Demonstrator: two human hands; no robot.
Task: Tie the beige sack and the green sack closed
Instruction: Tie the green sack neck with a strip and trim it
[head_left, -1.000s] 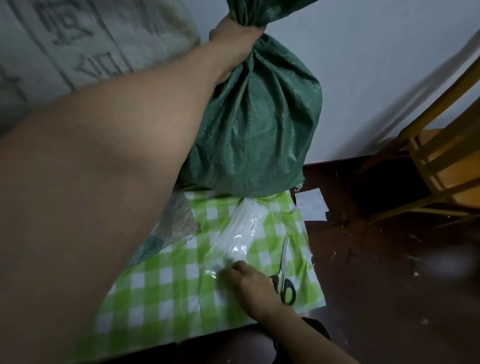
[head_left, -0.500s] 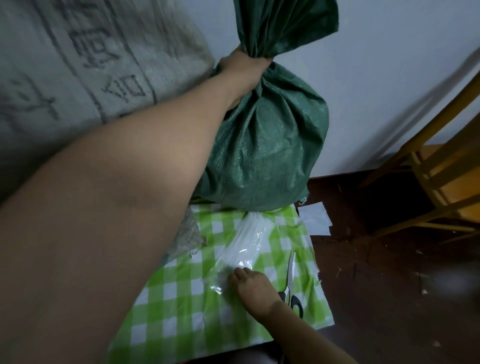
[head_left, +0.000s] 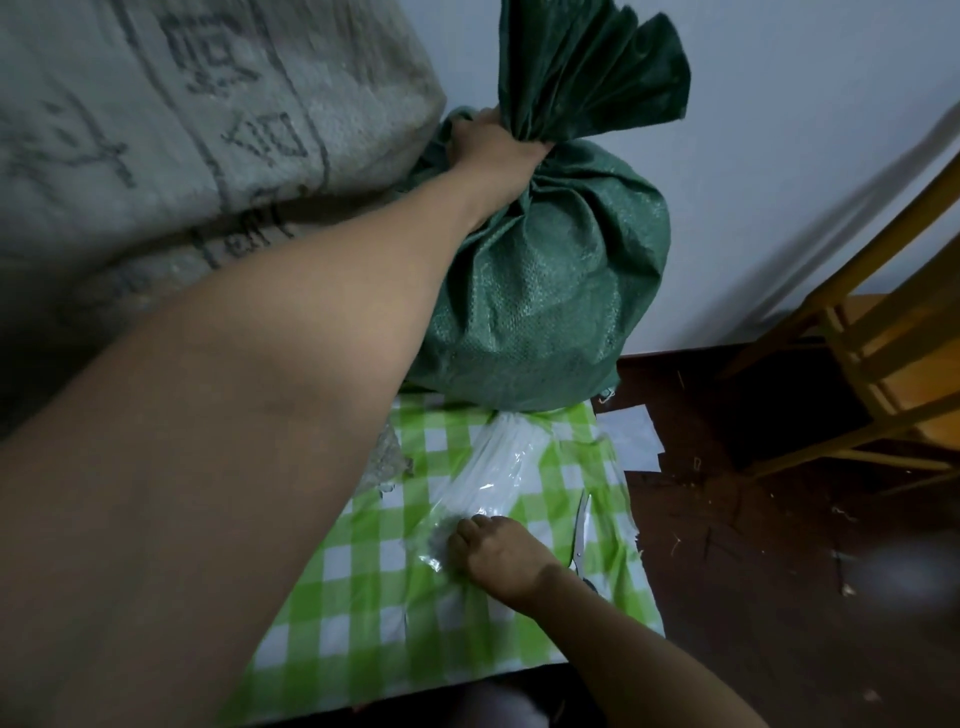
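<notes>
The green sack (head_left: 550, 291) stands against the wall, its gathered neck fanning out above. My left hand (head_left: 493, 148) is closed around that neck. The beige sack (head_left: 182, 130), marked with dark characters, fills the upper left beside it; its mouth is out of view. Down on the green checked cloth (head_left: 363, 582), my right hand (head_left: 501, 556) presses its fingertips on the near end of a clear plastic packet of white ties (head_left: 498, 467). Whether it grips a tie is hidden.
Scissors (head_left: 581, 530) lie on the cloth just right of my right hand. A white paper piece (head_left: 631, 436) lies on the dark floor. A wooden chair (head_left: 893, 353) stands at the right. A pale wall is behind the sacks.
The view has tilted up, so more of the green sack's fanned top shows. My left hand keeps its hold on the neck; my right hand stays at the packet's near end.
</notes>
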